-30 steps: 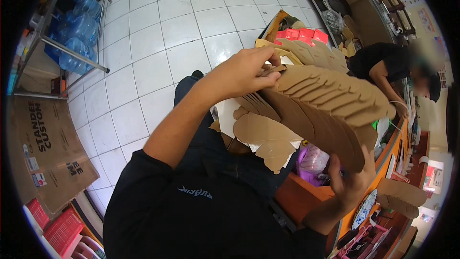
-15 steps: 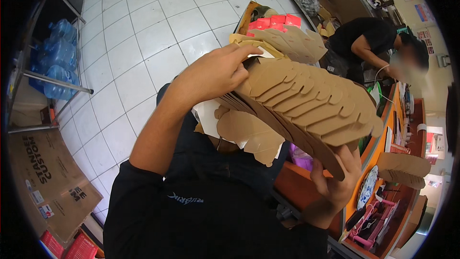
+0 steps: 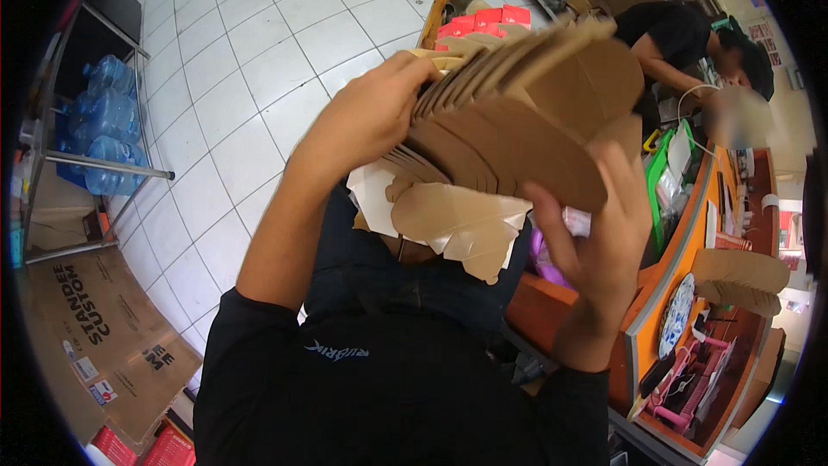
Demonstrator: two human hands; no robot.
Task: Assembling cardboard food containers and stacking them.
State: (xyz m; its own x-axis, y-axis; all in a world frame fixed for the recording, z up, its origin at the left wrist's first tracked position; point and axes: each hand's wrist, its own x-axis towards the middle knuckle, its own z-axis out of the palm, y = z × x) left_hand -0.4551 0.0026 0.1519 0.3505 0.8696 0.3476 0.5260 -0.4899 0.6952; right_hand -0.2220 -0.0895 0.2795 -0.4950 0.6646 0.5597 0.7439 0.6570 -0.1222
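A thick stack of brown cardboard cut-outs with rounded ends [image 3: 500, 142] is held above my lap, its sheets fanned apart. My left hand [image 3: 371, 108] is closed on the stack's left end, its fingertips hidden among the sheets. Around the right end, my right hand [image 3: 608, 216] has its thumb on the near side and its fingers behind, slightly blurred. Under the stack, a creased tan cardboard piece [image 3: 457, 229] and a white sheet [image 3: 373, 198] rest over my legs.
An orange desk [image 3: 660, 302] on the right holds a patterned plate [image 3: 677, 315] and a pink rack [image 3: 690, 380]. Beyond it a co-worker [image 3: 677, 52] bends over. Red boxes [image 3: 483, 22] stand ahead, blue water bottles [image 3: 112, 121] far left, a large carton [image 3: 103, 336] lower left.
The stack has turned and tipped, its right end rising, and its sheets now spread in separate bunches. My right hand has moved up with it; my left hand has shifted slightly left.
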